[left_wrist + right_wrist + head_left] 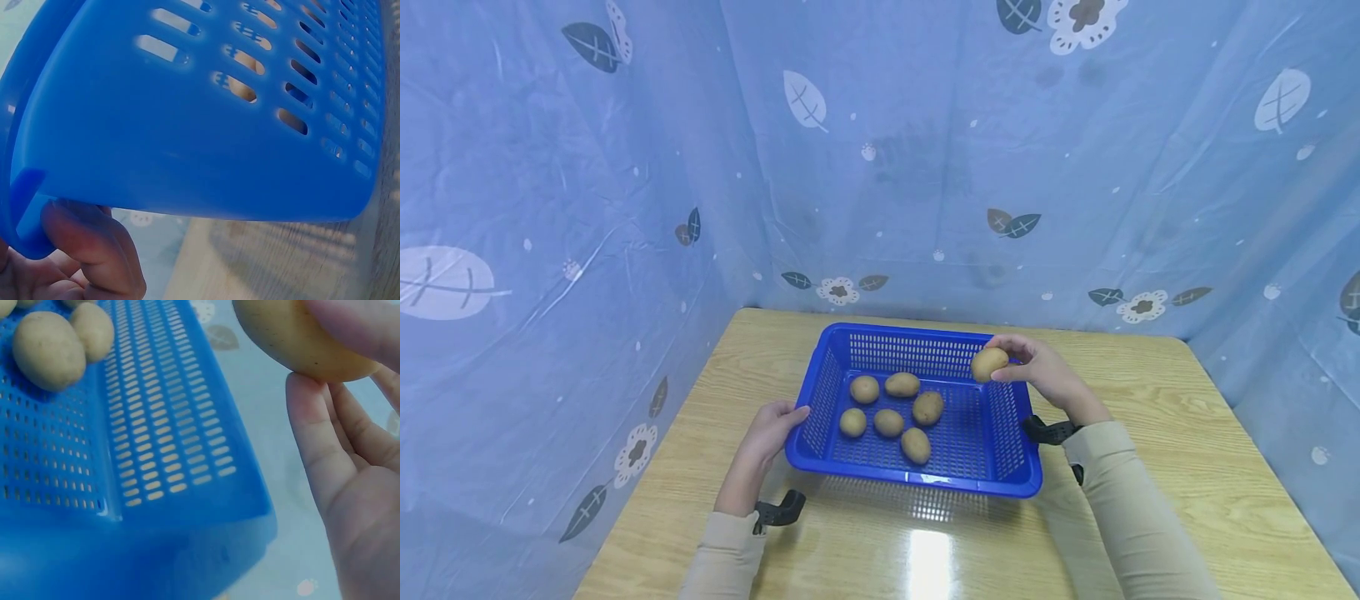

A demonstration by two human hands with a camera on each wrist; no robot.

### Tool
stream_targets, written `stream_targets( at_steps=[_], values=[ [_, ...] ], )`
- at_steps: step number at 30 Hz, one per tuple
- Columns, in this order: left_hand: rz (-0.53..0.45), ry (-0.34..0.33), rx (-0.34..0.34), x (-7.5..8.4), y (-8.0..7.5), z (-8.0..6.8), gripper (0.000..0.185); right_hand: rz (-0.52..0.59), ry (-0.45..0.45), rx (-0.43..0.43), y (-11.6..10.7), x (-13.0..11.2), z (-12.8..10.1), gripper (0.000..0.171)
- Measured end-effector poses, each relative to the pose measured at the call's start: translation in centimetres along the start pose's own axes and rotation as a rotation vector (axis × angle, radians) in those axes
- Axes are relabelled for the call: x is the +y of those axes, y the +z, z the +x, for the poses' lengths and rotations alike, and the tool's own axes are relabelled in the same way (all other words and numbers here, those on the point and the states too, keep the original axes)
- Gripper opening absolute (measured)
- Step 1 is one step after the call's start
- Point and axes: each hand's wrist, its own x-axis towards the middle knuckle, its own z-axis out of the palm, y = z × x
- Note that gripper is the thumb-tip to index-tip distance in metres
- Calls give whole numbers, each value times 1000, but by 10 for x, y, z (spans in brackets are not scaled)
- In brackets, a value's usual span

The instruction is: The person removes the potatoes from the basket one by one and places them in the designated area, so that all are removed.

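**Blue basket steadied while one potato hangs over its rim**

Wood-grain laminate covers the desk (1150, 433), which carries everything and is walled on three sides by a pale blue leaf-print curtain (925, 167). At its middle sits the blue plastic basket (1011, 417), its slotted walls flaring outward so the load is easy to reach from above. Six potatoes (889, 422) lie loose on its perforated floor, clustered toward the left and centre, some touching.

At the near-left corner is the left hand (767, 433); the left wrist view shows its fingers (87, 244) curled under the rim, gripping it, seemingly to keep the light basket from sliding. Over the far-right corner, the right hand (1045, 375) pinches a seventh potato (988, 363) between thumb and fingertips (312, 431), palm open beneath it. That potato hangs in the air just above the rim, touching neither the basket nor the others. Black straps (1048, 431) hold a camera on each wrist.
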Motion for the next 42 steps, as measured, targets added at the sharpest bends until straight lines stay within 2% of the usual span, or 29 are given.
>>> stream_targets(
  at_steps=[5, 13, 18, 30, 37, 42],
  values=[
    [-2, -1, -2, 0, 0, 1, 34, 71, 1, 49, -8, 3, -5, 50],
    [1, -1, -8, 0, 0, 2, 34, 89, -42, 167, -23, 12, -15, 47],
    [1, -7, -1, 0, 0, 2, 33, 209, -78, 248, -29, 21, -20, 37],
    [-13, -12, 2, 1, 0, 1, 33, 438, -103, 348, -37, 36, -32, 41],
    [-24, -7, -3, 1, 0, 2, 33, 492, -81, 422, -39, 47, -37, 41],
    [-25, 0, -4, 1, 0, 1, 33, 637, -57, 483, -40, 56, -42, 39]
  ],
)
